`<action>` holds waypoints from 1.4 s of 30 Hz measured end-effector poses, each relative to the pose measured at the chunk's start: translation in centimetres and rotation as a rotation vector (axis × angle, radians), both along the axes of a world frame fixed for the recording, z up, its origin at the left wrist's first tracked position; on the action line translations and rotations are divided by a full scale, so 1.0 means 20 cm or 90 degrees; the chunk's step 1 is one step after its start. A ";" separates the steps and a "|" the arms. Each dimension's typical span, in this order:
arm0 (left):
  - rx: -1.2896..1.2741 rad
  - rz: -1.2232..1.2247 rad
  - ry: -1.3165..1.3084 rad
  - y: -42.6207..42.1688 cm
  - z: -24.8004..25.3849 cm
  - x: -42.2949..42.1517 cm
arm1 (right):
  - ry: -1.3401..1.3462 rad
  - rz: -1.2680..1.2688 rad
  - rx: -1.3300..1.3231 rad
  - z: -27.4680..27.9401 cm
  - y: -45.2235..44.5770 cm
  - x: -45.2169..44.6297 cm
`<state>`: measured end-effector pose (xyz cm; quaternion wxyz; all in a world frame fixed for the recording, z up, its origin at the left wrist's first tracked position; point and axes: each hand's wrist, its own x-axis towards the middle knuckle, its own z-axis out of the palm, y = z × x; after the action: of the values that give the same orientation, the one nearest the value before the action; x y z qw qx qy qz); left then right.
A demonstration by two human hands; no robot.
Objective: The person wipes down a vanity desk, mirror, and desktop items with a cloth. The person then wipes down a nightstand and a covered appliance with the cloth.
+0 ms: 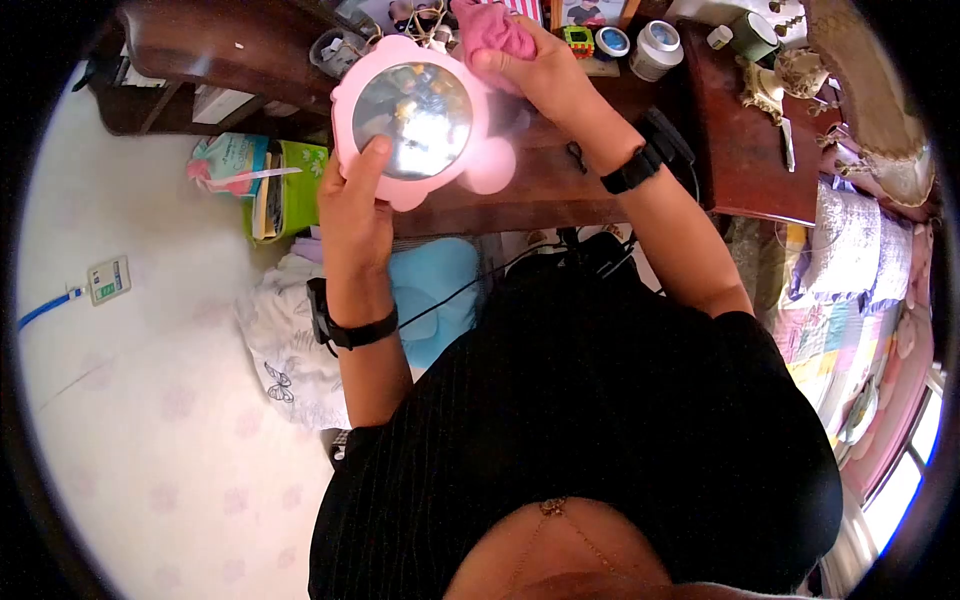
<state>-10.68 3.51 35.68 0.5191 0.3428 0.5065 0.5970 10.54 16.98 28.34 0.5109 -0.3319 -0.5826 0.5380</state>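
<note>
My left hand grips a pink-framed mirror by its lower left edge, the thumb lying over the glass. The mirror has a wavy rim and a round pink lobe at its lower right; bright light glares in the glass. In my right hand is a bunched pink cloth, pinched between thumb and fingers beside the mirror's upper right rim. Whether the cloth touches the rim I cannot tell. Both wrists wear black bands.
A dark wooden desk lies beneath the mirror. Along its back stand a white jar, a small blue-lidded pot and a framed photo. A green bag and a blue cushion are below left. The bed is at right.
</note>
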 end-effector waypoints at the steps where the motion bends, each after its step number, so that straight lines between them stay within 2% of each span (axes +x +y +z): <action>1: 0.002 0.007 -0.005 0.00 -0.02 0.01 | -0.015 -0.023 -0.016 0.00 0.02 -0.01; 2: 0.003 0.013 -0.011 -0.01 -0.03 0.02 | -0.031 -0.046 -0.033 -0.01 0.03 -0.02; 3: 0.014 0.016 -0.034 -0.01 -0.03 0.04 | 0.030 -0.031 -0.119 -0.02 0.05 -0.03; 6: 0.005 0.035 -0.050 -0.01 -0.06 0.01 | 0.291 0.050 -0.250 -0.02 -0.01 -0.03; 9: 0.023 0.035 -0.075 -0.01 -0.05 -0.01 | 0.190 0.173 -0.169 -0.08 -0.09 -0.03; 12: -0.006 0.029 -0.041 -0.03 -0.07 -0.06 | 0.147 0.114 -0.132 -0.05 -0.12 -0.08; 13: -0.008 0.035 -0.036 -0.03 -0.07 -0.06 | 0.114 0.045 -0.113 -0.04 -0.13 -0.11; 16: -0.012 0.054 -0.033 -0.07 -0.05 -0.02 | 0.127 0.008 -0.146 -0.10 -0.03 -0.18; 17: -0.012 0.062 -0.042 -0.08 -0.05 0.00 | 0.071 -0.047 -0.145 -0.15 0.01 -0.19; 20: -0.001 0.084 -0.076 -0.08 -0.08 -0.03 | 0.050 -0.036 -0.247 -0.11 0.03 -0.20; 22: 0.013 0.101 -0.090 -0.07 -0.08 -0.04 | 0.262 0.160 -0.211 -0.16 0.02 -0.21; 24: 0.027 0.118 -0.091 -0.07 -0.07 -0.04 | 0.295 0.239 -0.168 -0.17 -0.01 -0.22; 26: -0.003 0.125 -0.047 -0.08 -0.10 -0.06 | 0.155 0.196 -0.127 -0.16 -0.12 -0.25; 30: 0.019 0.118 0.029 -0.09 -0.09 -0.02 | -0.079 -0.052 -0.049 -0.20 -0.08 -0.30; 33: 0.004 0.118 0.034 -0.09 -0.09 -0.01 | -0.145 -0.106 -0.071 -0.14 -0.02 -0.29; 36: 0.044 0.134 0.005 -0.09 -0.12 -0.02 | -0.101 -0.117 -0.169 -0.16 0.04 -0.30; 37: 0.048 0.146 -0.016 -0.08 -0.13 -0.03 | -0.052 -0.087 -0.216 -0.09 -0.03 -0.27; 40: 0.059 0.186 -0.059 -0.05 -0.13 -0.05 | 0.073 0.084 -0.263 -0.20 -0.08 -0.26; 42: 0.066 0.209 -0.058 -0.04 -0.08 -0.04 | 0.019 0.191 -0.259 -0.17 -0.19 -0.21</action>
<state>-11.53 2.76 34.10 0.4187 0.2544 0.5000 0.7141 6.35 13.25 24.92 0.3565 -0.3298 -0.4976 0.7187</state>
